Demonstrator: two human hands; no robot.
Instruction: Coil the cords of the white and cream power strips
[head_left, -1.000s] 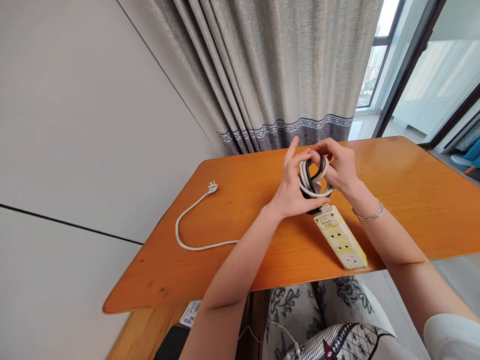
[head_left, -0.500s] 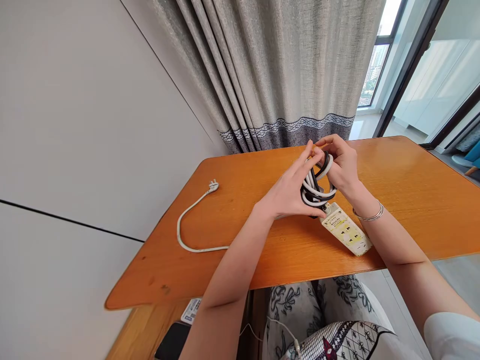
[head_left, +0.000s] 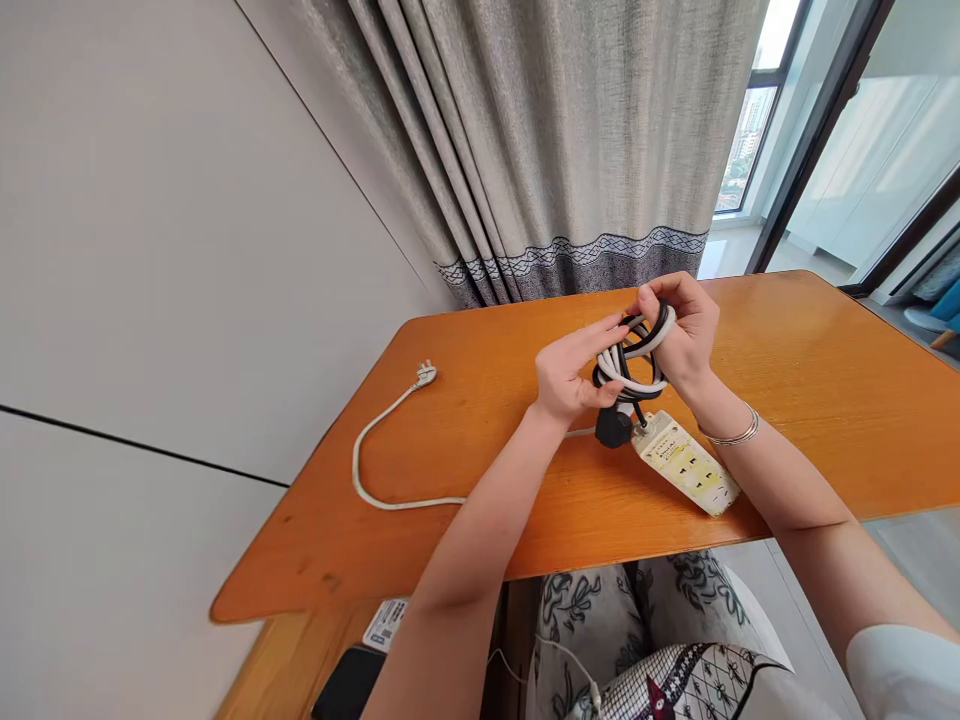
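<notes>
Black and white cables wound together form a loose coil (head_left: 642, 389) above the table. My left hand (head_left: 568, 375) grips the coil's left side between fingers and thumb. On the upper right, my right hand (head_left: 688, 335) is closed around the same loops, its fingers pinching near the top. A black plug (head_left: 613, 427) hangs below the coil beside a worn white power strip (head_left: 686, 465), which rests on the table with a black cable running into its near end. Off to the left lies a white plug (head_left: 426, 374) on a curved white cord (head_left: 357, 450) passing behind my left forearm.
The orange wooden table (head_left: 465, 400) has a front edge just above my lap. A grey curtain (head_left: 570, 130) hangs behind it, with a white wall panel (head_left: 135, 250) to the left. Below the table's left side are a black phone-like object (head_left: 349, 685) and a white label-covered item (head_left: 385, 625).
My left hand has shifted slightly left and its thumb has risen, uncovering the black plug. My right hand has moved slightly right with the top loops. The power strip has shifted slightly left.
</notes>
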